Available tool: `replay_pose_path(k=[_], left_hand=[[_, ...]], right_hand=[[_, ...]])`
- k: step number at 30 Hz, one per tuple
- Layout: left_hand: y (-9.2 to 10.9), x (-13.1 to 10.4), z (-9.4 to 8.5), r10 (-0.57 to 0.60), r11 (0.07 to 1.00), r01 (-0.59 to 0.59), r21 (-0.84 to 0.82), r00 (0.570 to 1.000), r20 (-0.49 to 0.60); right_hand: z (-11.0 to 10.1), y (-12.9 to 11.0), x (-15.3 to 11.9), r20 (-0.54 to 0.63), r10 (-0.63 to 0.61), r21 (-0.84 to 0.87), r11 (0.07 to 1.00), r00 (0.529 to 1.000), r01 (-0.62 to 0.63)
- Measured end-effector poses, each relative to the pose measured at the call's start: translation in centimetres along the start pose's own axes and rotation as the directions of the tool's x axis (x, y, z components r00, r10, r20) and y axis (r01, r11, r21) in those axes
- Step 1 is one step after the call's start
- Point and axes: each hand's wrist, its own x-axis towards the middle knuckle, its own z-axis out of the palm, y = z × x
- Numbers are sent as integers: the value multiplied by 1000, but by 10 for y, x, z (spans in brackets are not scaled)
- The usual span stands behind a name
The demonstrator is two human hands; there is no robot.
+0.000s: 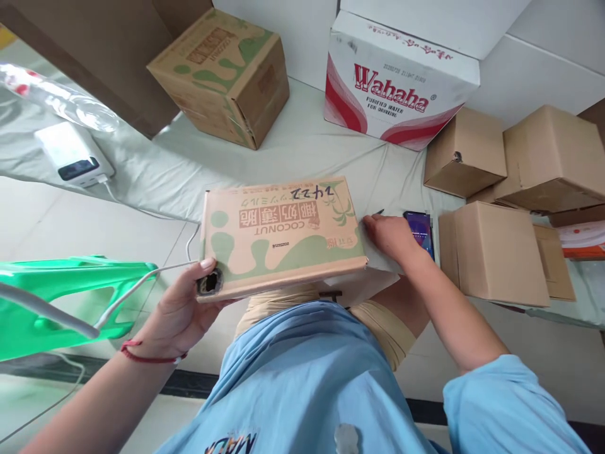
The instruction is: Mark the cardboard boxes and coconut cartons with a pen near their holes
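A coconut cardboard box (283, 246) with green print is tilted in front of me, its lettering upside down. Dark handwritten digits mark its far right part. My left hand (189, 302) grips its near left corner, thumb beside a dark-rimmed hole and the other fingers underneath. Just past the box's right side, my right hand (387, 236) is closed, with the dark tip of a pen (379, 212) poking out beyond the fingers. Most of the pen is hidden by the hand. To the right of that hand lies a phone (418, 230) with its screen lit.
Another coconut box (227, 75) and a Wahaha water carton (397, 82) stand at the back of the cloth-covered table (302, 132). Several plain boxes (501, 252) crowd the right. A power bank (73, 154), a plastic bottle (61, 98) and a green stool (118, 284) are on the left.
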Motion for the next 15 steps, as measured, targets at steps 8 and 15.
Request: replay_pose_path(k=[8,15], left_hand=[[-17,3,1,23,996,-38,75,981,195],[-15,3,35,82,985,-130,112,930,359]], right_hand=[[-9,32,-3,-1,48,-115,992,999,-48],[-22,36,-53,-766,448,443,888,460,-127]])
